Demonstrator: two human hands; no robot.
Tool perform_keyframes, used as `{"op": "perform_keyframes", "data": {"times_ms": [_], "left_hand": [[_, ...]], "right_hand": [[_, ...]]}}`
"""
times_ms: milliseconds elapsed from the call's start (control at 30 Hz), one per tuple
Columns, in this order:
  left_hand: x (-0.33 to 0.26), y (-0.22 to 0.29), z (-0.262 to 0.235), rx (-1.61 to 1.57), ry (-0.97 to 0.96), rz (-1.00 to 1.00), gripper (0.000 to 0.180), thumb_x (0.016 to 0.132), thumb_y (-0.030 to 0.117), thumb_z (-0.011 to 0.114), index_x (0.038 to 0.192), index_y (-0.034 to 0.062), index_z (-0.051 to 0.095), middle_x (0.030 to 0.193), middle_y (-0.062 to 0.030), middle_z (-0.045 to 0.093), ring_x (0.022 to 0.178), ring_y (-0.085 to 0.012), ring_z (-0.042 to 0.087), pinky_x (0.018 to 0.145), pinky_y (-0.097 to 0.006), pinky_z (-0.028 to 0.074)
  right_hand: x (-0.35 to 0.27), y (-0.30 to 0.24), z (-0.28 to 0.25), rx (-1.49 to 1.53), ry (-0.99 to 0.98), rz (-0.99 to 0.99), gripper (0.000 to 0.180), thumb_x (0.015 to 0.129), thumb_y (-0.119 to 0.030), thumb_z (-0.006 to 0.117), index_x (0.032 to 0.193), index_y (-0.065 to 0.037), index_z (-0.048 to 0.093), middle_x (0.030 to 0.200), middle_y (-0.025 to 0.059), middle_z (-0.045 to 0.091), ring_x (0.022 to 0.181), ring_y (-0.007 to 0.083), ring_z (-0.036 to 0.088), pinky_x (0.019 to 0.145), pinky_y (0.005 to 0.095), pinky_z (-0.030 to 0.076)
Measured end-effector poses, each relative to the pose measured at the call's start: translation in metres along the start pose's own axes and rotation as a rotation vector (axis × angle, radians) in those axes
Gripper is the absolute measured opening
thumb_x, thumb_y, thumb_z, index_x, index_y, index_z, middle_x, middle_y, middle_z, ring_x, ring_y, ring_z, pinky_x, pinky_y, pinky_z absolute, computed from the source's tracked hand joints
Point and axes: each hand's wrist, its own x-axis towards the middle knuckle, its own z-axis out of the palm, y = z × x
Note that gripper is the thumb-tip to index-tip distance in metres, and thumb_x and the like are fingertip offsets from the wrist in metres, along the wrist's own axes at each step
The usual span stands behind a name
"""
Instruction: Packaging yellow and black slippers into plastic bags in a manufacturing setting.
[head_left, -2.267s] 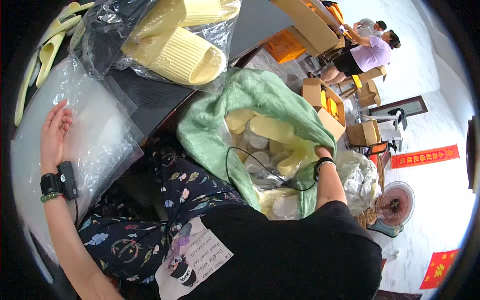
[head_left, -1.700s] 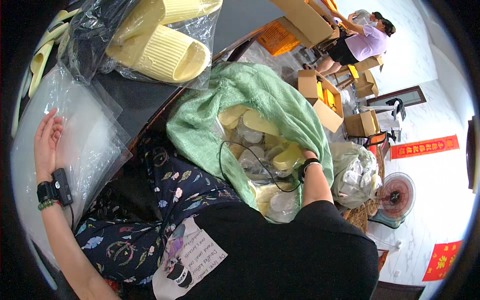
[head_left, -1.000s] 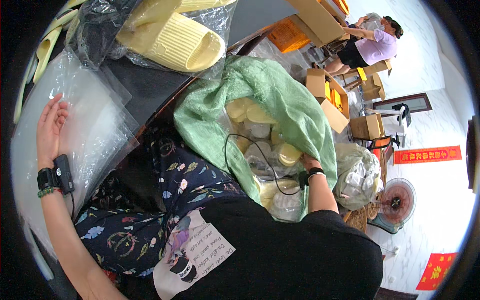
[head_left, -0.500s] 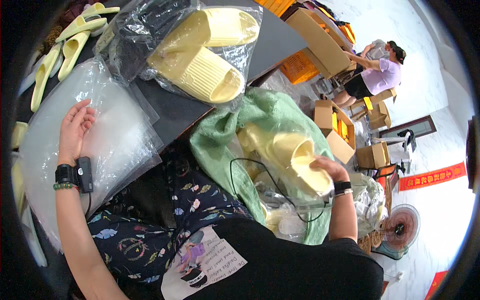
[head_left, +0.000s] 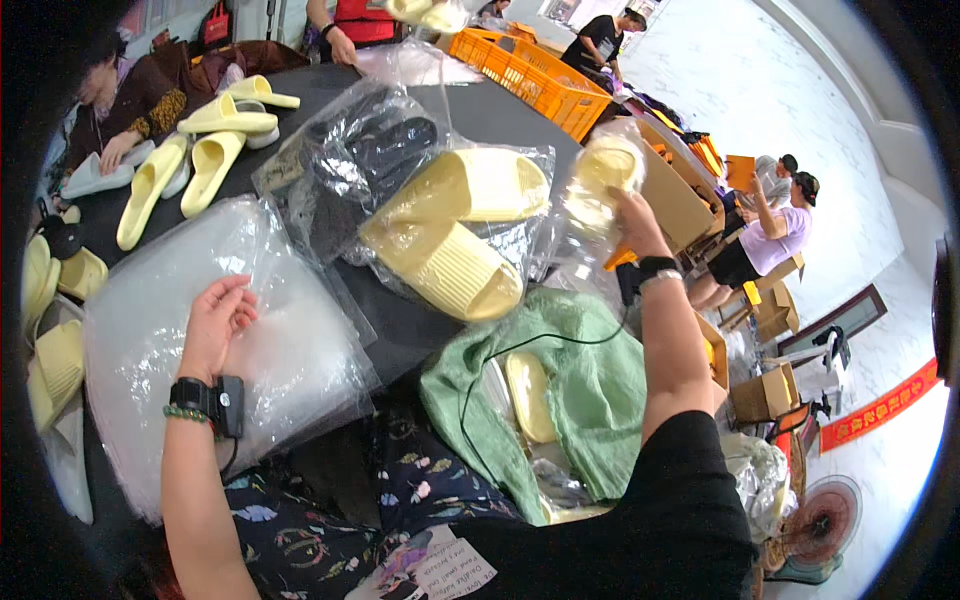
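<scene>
My left hand [head_left: 215, 318] rests with loosely bent fingers and nothing in it over a stack of clear plastic bags [head_left: 150, 320] on the dark table. My right hand [head_left: 638, 225] is stretched out to the far right, closed on a bagged pair of pale yellow slippers [head_left: 607, 168]. Between my hands, another bagged pair of yellow slippers [head_left: 445, 265] lies on the table. Behind it sits a bag of black slippers [head_left: 385, 140]. Below my right arm, a green sack [head_left: 600, 385] gapes with yellow slippers [head_left: 532, 395] inside.
Loose yellow slippers [head_left: 215, 170] lie at the far left, beside a seated person's hand [head_left: 122, 148]. More slippers [head_left: 58, 365] line the left edge. An orange crate [head_left: 530, 75] and cardboard boxes [head_left: 670, 195] stand beyond the table. Other people work at the back.
My right hand has lifted the bagged slippers up from the green sack and out toward the far table edge. My left hand stays over the bag stack. The view has tilted up.
</scene>
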Motion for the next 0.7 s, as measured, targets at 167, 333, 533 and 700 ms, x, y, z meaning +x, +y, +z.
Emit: {"op": "perform_keyframes", "data": {"times_ms": [167, 333, 533, 700], "left_hand": [[-0.009, 0.006, -0.002, -0.004, 0.034, -0.037, 0.023, 0.098, 0.01, 0.049, 0.117, 0.0007, 0.058, 0.088, -0.0045, 0.064, 0.07, -0.0068, 0.058, 0.061, -0.017, 0.046], [-0.005, 0.006, 0.005, -0.009, 0.003, -0.055, 0.024, 0.098, 0.011, 0.049, 0.118, 0.0002, 0.057, 0.088, -0.0042, 0.063, 0.07, -0.0068, 0.058, 0.061, -0.017, 0.046], [-0.003, -0.005, -0.014, 0.015, 0.004, -0.034, 0.027, 0.098, 0.014, 0.051, 0.122, 0.0007, 0.056, 0.091, -0.0035, 0.062, 0.074, -0.0051, 0.056, 0.064, -0.016, 0.045], [0.01, -0.004, -0.015, 0.032, -0.065, -0.025, 0.029, 0.099, 0.014, 0.049, 0.123, 0.0004, 0.056, 0.094, -0.0033, 0.06, 0.076, -0.0046, 0.055, 0.066, -0.015, 0.045]], "right_hand": [[0.032, -0.003, 0.093, -0.319, -0.262, -0.2, 0.053, 0.096, -0.031, 0.054, 0.139, -0.003, 0.038, 0.123, 0.0104, 0.057, 0.11, 0.0207, 0.055, 0.093, 0.0311, 0.044], [0.035, 0.034, 0.09, -0.652, 0.058, -0.451, 0.065, 0.098, -0.038, 0.049, 0.146, 0.0, 0.026, 0.144, 0.022, 0.042, 0.134, 0.0326, 0.04, 0.109, 0.0351, 0.032], [-0.062, 0.056, 0.073, -0.362, 0.394, -0.574, 0.031, 0.095, -0.024, 0.057, 0.111, 0.003, 0.057, 0.105, 0.0144, 0.06, 0.096, 0.0205, 0.06, 0.084, 0.0329, 0.048], [-0.164, 0.182, 0.033, -0.409, -0.129, -0.003, 0.025, 0.092, -0.024, 0.059, 0.097, 0.0, 0.062, 0.08, 0.0097, 0.066, 0.077, 0.0183, 0.064, 0.071, 0.0325, 0.051]]}}
